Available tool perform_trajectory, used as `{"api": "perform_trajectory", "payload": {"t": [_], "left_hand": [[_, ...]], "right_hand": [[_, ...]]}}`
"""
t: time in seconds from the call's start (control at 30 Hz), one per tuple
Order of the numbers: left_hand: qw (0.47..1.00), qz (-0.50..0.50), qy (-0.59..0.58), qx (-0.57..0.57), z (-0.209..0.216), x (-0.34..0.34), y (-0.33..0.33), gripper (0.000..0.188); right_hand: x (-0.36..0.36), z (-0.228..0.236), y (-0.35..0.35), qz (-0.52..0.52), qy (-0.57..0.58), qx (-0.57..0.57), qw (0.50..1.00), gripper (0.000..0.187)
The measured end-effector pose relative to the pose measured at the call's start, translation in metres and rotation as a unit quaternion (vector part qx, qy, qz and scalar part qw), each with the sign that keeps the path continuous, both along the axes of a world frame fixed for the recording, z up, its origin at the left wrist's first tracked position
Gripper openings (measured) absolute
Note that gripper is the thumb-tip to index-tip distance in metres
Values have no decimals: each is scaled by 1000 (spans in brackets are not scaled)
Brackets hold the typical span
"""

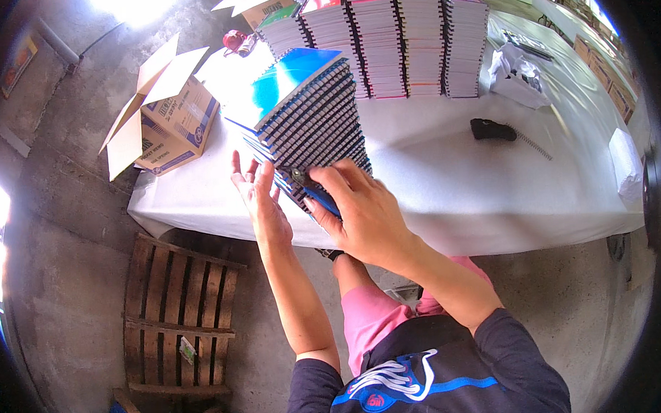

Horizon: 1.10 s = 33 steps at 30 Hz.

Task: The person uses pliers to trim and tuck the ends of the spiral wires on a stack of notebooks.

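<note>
A tall stack of spiral-bound notebooks [309,105] with blue covers stands near the front edge of the white-covered table [431,181]. Its coil-bound spines face me. My right hand [363,216] is closed around what look like pliers [299,177]. Their metal head is against the coils at the stack's near left corner, and a blue part shows below my fingers. On the left side of the stack my left hand [261,201] is raised, fingers apart, with nothing in it. Whether its fingertips touch the notebooks I cannot tell.
Behind the stack stand several taller piles of notebooks [405,51] with coloured covers. An open cardboard box [171,125] sits at the table's left edge. On the right lie a black object with a loose wire coil [492,130] and a white paper-filled container [515,76]. A wooden pallet [181,306] is at lower left.
</note>
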<state>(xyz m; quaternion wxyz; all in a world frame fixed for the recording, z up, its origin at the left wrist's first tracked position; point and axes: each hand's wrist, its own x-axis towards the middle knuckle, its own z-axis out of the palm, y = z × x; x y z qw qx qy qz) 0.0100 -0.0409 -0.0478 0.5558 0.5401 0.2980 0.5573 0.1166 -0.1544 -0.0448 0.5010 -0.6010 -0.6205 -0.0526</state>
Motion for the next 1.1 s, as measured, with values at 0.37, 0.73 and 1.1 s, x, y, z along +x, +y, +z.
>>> {"api": "perform_trajectory", "payload": {"t": [0.37, 0.73, 1.1], "left_hand": [[1000, -4, -17, -4, 4, -2, 0, 96], [1000, 16, 24, 2, 15, 5, -4, 104], [1000, 14, 0, -5, 14, 2, -3, 102]], "right_hand": [[2, 1, -7, -39, 14, 39, 998, 42], [2, 5, 2, 7, 34, 34, 999, 31], [7, 8, -3, 33, 80, 38, 995, 38]]}}
